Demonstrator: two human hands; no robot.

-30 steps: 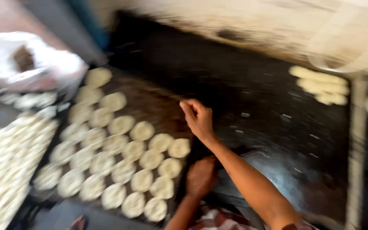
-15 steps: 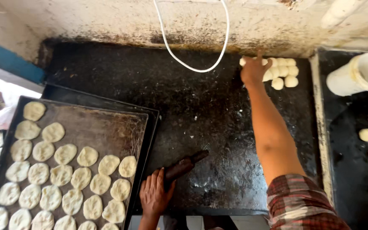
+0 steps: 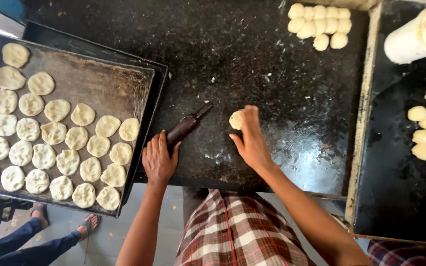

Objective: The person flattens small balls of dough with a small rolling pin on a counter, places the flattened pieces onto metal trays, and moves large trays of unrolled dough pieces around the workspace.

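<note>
The right hand point(image 3: 252, 143) pinches a dough ball point(image 3: 236, 119) at its fingertips above the dark slab point(image 3: 252, 59); the left hand point(image 3: 159, 158) closes on a rolling pin point(image 3: 186, 127) angled up-right toward the ball.

About twenty-seven dough discs point(image 3: 56, 109) are counted on one tray point(image 3: 105, 83), roughly eleven dough balls point(image 3: 316, 22) in a far pile, seven at right, one held ball point(image 3: 235, 119), one rolling pin point(image 3: 186, 126).

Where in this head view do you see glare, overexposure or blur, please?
Head view: sharp overall; glare on the oily black worktop right of the right hand; white container slightly overexposed; top-left corner washed out; left hand on the rolling pin unblurred.
</note>
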